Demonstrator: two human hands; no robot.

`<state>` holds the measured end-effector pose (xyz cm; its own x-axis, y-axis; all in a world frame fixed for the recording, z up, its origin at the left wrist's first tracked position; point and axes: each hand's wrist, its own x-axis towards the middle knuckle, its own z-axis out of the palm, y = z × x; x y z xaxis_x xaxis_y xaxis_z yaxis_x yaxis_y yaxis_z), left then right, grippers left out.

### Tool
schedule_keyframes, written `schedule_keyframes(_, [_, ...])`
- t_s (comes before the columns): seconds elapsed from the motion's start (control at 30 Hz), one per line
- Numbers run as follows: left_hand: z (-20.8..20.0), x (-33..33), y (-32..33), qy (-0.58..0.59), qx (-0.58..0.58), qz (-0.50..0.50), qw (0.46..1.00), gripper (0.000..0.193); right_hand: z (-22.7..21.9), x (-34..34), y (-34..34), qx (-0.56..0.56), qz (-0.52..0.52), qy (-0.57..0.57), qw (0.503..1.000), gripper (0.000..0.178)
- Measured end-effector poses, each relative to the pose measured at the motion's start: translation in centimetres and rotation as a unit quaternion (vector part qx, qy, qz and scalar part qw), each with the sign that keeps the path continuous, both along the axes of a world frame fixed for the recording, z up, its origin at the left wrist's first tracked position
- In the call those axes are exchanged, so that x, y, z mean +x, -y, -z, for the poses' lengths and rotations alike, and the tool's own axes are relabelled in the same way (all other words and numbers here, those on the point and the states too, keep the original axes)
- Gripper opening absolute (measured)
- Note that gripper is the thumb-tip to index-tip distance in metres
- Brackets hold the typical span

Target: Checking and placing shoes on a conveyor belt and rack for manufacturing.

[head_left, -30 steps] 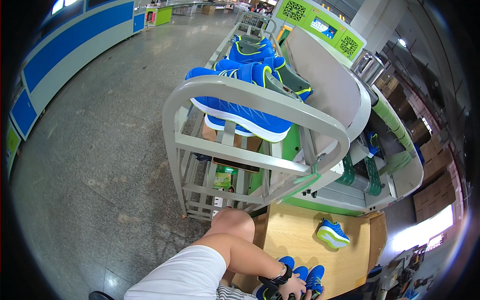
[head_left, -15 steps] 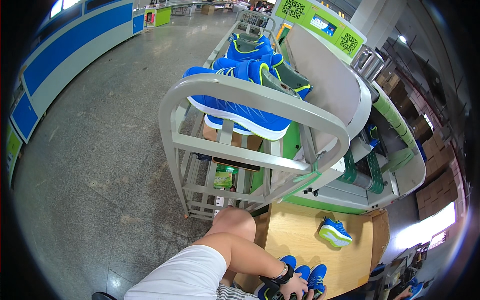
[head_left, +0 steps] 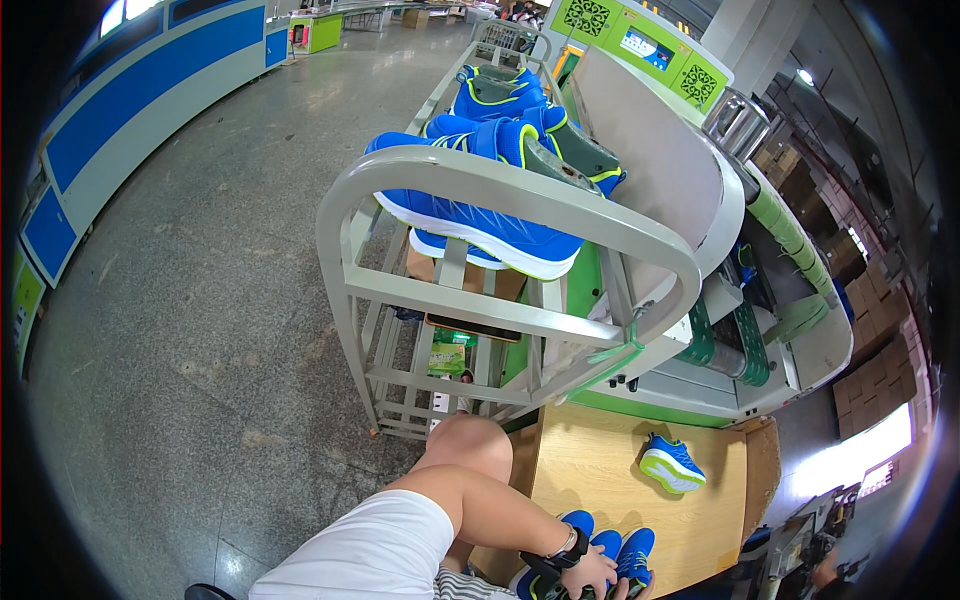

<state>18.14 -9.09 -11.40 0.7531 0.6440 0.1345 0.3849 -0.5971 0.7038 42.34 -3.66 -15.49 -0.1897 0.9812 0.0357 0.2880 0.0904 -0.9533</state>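
Several blue sneakers with lime trim stand close together at the bottom edge, on the near end of the wooden board [head_left: 600,460]. My left hand [head_left: 588,572], with a dark watch on its wrist, reaches over them, its fingers curled round a sneaker [head_left: 606,542]. Only a few fingers of my right hand [head_left: 648,586] show, pressed against the outer side of the rightmost sneaker [head_left: 636,552]. The picture's edge cuts off the rest of that hand. Farther up the board, a single sneaker [head_left: 672,464] lies tipped on its side, its white and lime sole showing.
A grey metal rack [head_left: 430,172] rises ahead, carrying blue sneakers [head_left: 480,215] with grey-green lasts inside. To its right is a machine [head_left: 660,190] with a green belt [head_left: 745,345]. Grey floor [head_left: 220,300] spreads left, beside a blue-and-white machine [head_left: 160,90]. Cartons [head_left: 875,370] are stacked right.
My hands and the sneakers under them have barely moved. A blue sneaker in the machine's opening shows less now. At lower right, another person's hand and a blue shoe have shifted out of clear sight.
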Motion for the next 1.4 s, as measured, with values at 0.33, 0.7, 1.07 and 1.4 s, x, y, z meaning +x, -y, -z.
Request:
schedule_keyframes(0.33, [-1.3,-0.5,0.4,-0.022,-0.021,0.0,1.0,0.059,0.3,0.4,-0.3,0.017,0.01,0.041,0.999,0.065])
schedule_keyframes(0.7, [-1.2,-0.4,0.3,-0.023,-0.018,-0.004,1.0,0.058,0.4,0.4,-0.4,0.02,0.005,0.036,0.999,0.065])
schedule_keyframes(1.07, [-1.0,-0.4,0.4,-0.013,-0.028,0.006,1.0,0.058,-0.4,-0.2,0.2,0.004,0.016,0.025,1.0,0.065])
schedule_keyframes(1.4, [-1.1,-0.6,0.2,-0.028,-0.028,0.004,0.999,0.058,-2.4,-1.8,1.1,0.02,0.004,0.017,1.0,0.064])
